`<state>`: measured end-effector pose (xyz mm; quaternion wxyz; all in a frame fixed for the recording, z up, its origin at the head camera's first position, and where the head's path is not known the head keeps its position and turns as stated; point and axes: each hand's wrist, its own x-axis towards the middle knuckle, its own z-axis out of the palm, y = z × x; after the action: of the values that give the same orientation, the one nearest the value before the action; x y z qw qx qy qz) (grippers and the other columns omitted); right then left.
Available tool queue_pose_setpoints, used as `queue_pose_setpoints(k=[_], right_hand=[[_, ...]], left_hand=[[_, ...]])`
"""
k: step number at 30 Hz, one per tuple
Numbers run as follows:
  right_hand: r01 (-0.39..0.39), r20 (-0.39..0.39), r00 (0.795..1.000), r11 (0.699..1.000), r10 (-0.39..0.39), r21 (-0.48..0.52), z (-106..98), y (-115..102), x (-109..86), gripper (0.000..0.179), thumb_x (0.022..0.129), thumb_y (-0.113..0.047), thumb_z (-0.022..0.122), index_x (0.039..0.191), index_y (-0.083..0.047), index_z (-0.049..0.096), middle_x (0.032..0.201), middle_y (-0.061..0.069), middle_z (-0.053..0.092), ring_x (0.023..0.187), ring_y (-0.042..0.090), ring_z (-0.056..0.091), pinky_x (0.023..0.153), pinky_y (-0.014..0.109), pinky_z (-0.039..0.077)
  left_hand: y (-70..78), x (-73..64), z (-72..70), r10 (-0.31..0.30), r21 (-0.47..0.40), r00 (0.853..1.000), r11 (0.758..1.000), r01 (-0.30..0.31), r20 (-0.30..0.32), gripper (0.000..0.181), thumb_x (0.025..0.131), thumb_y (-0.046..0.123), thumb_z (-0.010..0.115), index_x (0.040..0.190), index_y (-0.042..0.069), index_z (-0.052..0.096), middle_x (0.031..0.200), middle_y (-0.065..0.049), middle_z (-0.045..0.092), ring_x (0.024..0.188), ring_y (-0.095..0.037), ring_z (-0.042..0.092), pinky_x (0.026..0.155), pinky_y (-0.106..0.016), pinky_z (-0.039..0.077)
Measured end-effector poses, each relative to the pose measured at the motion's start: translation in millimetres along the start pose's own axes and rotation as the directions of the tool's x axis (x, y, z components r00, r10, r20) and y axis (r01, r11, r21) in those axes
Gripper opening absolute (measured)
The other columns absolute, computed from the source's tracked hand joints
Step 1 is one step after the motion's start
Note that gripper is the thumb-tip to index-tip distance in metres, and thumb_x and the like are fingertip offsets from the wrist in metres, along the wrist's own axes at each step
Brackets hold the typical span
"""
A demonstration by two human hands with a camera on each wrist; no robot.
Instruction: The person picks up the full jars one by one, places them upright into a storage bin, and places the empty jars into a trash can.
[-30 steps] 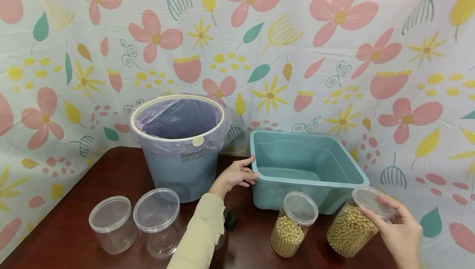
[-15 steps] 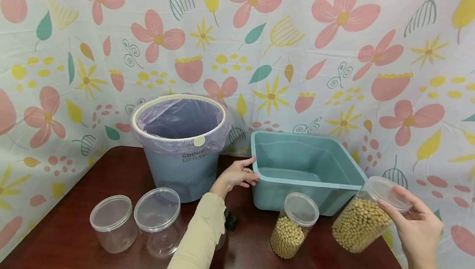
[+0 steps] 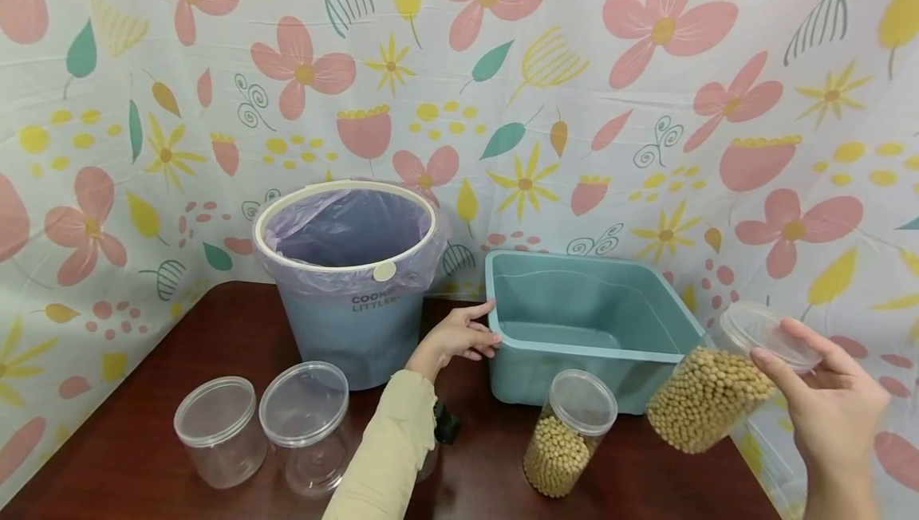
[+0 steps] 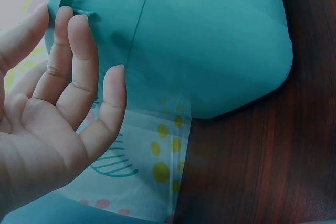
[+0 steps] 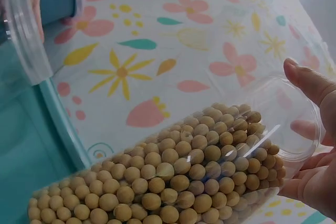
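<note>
My right hand (image 3: 836,396) grips a clear plastic jar (image 3: 711,400) of round tan bean-like balls by its lidded end. The jar is tilted and raised at the table's right side, its lower end overlapping the teal basin's right front corner in the head view. In the right wrist view the thumb and fingers lie around the clear lid (image 5: 294,124). My left hand (image 3: 459,336) touches the left rim of the teal basin (image 3: 589,351); its loosely extended fingers (image 4: 84,40) overlap the rim in the left wrist view. A second filled jar (image 3: 556,456) stands before the basin.
A blue bin (image 3: 352,336) with a lilac liner stands left of the basin. Two clear lidded jars (image 3: 218,456) without visible contents stand at the front left; another is partly hidden behind my left sleeve (image 3: 380,448). A flowered curtain (image 3: 560,105) hangs behind the table.
My right hand has lifted the filled jar off the table, up and to the right, tilting it more. The left hand stays at the basin's rim.
</note>
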<state>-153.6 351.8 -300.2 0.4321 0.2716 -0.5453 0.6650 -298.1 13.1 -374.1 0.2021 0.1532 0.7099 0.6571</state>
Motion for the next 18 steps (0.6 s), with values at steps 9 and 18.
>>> queue_pose_setpoints(k=[9, 18], right_hand=[[-0.035, -0.073, 0.997, 0.999, 0.034, -0.018, 11, -6, 17.8, 0.037, 0.067, 0.033, 0.050, 0.104, 0.029, 0.048, 0.030, 0.004, 0.030, 0.030, 0.005, 0.014, 0.033, 0.016, 0.019], [-0.024, -0.084, 0.996, 1.000, 0.023, -0.010, 23, -1, 37.8, 0.038, 0.066, 0.030, 0.056, 0.104, 0.027, 0.049, 0.031, 0.005, 0.032, 0.030, 0.005, 0.016, 0.035, 0.015, 0.021]], left_hand=[[2.7, -2.3, 0.9, -0.008, -0.004, 1.000, 1.000, 0.008, 0.001, 0.066, 0.082, 0.010, 0.065, 0.139, 0.022, 0.034, 0.082, -0.009, 0.066, 0.067, -0.018, 0.063, 0.068, -0.038, 0.050], [4.2, -2.8, 1.2, -0.014, -0.002, 1.000, 1.000, 0.014, 0.003, 0.066, 0.082, 0.010, 0.065, 0.139, 0.022, 0.034, 0.082, -0.009, 0.066, 0.064, -0.016, 0.062, 0.065, -0.036, 0.050]])
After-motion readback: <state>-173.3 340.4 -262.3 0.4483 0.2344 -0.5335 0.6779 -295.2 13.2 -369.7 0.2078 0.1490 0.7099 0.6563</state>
